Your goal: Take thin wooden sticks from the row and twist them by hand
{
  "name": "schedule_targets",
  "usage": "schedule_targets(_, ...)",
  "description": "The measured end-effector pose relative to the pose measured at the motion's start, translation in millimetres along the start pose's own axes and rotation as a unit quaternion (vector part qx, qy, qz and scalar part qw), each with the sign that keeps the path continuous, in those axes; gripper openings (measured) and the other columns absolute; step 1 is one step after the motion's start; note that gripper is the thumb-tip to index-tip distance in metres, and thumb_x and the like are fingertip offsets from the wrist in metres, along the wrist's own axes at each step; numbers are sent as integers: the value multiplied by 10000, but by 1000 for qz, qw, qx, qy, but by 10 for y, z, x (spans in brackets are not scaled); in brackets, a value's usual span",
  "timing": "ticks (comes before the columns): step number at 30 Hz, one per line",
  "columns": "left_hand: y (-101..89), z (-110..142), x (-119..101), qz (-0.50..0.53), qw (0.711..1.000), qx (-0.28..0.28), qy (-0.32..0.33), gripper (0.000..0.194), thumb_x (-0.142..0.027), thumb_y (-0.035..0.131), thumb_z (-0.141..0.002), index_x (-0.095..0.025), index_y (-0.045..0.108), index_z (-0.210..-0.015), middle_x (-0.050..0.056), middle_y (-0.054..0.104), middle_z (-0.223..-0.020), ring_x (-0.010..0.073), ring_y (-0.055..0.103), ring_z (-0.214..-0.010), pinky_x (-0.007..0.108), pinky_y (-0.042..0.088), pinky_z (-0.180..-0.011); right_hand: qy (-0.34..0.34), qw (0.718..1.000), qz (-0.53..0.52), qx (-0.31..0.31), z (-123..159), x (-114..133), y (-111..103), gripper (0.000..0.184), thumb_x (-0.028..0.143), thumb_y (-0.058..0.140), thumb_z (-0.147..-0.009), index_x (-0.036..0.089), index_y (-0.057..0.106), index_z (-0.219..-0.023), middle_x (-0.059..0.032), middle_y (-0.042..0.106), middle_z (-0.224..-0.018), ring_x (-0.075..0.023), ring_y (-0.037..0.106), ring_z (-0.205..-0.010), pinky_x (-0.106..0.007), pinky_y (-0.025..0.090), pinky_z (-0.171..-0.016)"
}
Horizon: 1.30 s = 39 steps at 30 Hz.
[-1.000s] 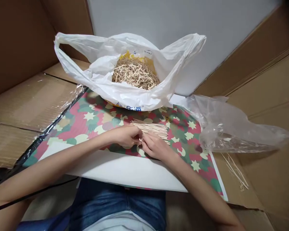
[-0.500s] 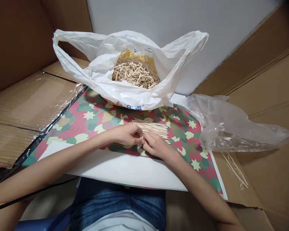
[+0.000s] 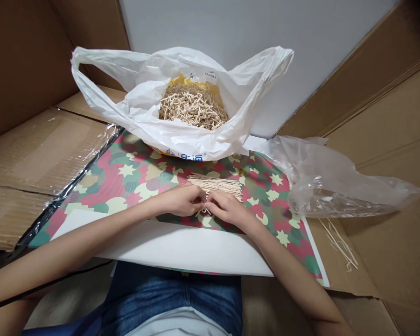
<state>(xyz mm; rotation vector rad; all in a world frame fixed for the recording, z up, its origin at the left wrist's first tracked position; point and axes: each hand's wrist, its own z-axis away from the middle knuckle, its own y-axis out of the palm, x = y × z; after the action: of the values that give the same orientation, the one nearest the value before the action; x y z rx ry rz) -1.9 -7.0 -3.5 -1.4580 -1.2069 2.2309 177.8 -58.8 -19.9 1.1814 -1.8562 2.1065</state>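
Observation:
My left hand [image 3: 186, 199] and my right hand [image 3: 226, 205] meet fingertip to fingertip over the patterned sheet. Both are closed in a pinch on a thin cream strip [image 3: 206, 211], which shows as a small loop below the fingers. Its ends are mostly hidden by the fingers. Just behind the hands lies a row of long, thin cream strips [image 3: 219, 183], side by side on the sheet. Farther back stands a white plastic bag [image 3: 196, 140], its mouth wide, holding a heap of short cream knotted pieces [image 3: 192, 106].
A camouflage-patterned sheet [image 3: 126, 170] with stars covers the work surface; a white strip [image 3: 168, 242] runs along its front. To the right lies a clear plastic bag [image 3: 322, 177], with a few loose strips [image 3: 339, 245] near it. Cardboard [image 3: 31, 149] stands on both sides.
The fingertips have shifted slightly and the small loop of the strip now shows more clearly below them. The whole view has moved a little; the bags and the row of strips stay in place.

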Motion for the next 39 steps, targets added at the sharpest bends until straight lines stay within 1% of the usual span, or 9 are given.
schedule_targets(9,-17,-52,58,118,992,-26,-21,291,-375,460,-803,-126,587,-720,-1,538,-592,102,435,-530,192,287,-466,-30,991,16,-131,18,-10,40,158,192,425,-829,197,446,-673,6,498,-648,-140,466,-635,-253,346,-619)
schedule_targets(11,-28,-47,55,131,991,-32,-19,292,-379,470,-797,-123,590,-726,-2,531,-595,101,433,-531,191,286,-464,-15,992,-6,-123,21,-3,17,160,204,415,-846,196,450,-690,7,503,-668,-137,473,-645,-252,352,-629)
schedule_targets(15,-44,-23,19,110,992,-53,-13,279,-368,466,-803,-126,575,-717,-6,521,-582,99,427,-523,190,282,-462,34,996,-72,-47,19,-1,-39,169,314,407,-890,202,478,-784,16,534,-731,-131,495,-666,-244,365,-624)
schedule_targets(18,-45,-7,-8,93,994,-53,-16,290,-377,451,-815,-126,574,-736,-2,526,-581,98,420,-515,190,269,-454,57,993,-100,-24,17,3,-52,185,344,410,-890,204,479,-791,22,549,-731,-131,507,-668,-244,369,-620)
schedule_targets(27,-43,-5,-14,99,993,-57,-19,273,-359,461,-823,-122,585,-767,10,568,-618,107,466,-544,194,316,-488,64,985,-143,-77,11,54,28,159,284,436,-867,205,452,-730,37,533,-644,-128,497,-632,-245,360,-622)
schedule_targets(29,-34,-10,-2,106,990,-89,-14,245,-361,500,-805,-127,573,-819,17,590,-693,111,493,-585,197,350,-525,77,979,-169,-83,10,63,25,163,282,436,-860,205,441,-717,40,525,-628,-127,490,-616,-245,361,-612)
schedule_targets(31,-26,-12,11,92,985,-148,-2,234,-364,557,-771,-140,549,-837,16,590,-752,117,504,-637,202,366,-563,89,974,-193,-81,9,72,7,159,278,432,-855,205,441,-715,40,517,-626,-127,487,-613,-246,366,-611)
schedule_targets(34,-21,-9,16,52,976,-210,18,199,-342,586,-757,-153,530,-790,2,572,-743,123,503,-674,210,366,-595,95,965,-227,-86,10,80,-22,149,254,419,-848,203,453,-711,33,509,-662,-125,486,-632,-248,374,-614)
schedule_targets(39,2,-5,-22,38,977,-206,39,156,-295,528,-805,-147,568,-782,24,586,-776,129,529,-701,222,388,-630,104,932,-333,-96,-4,61,-5,135,258,435,-818,207,432,-693,36,476,-649,-114,463,-578,-238,380,-541)
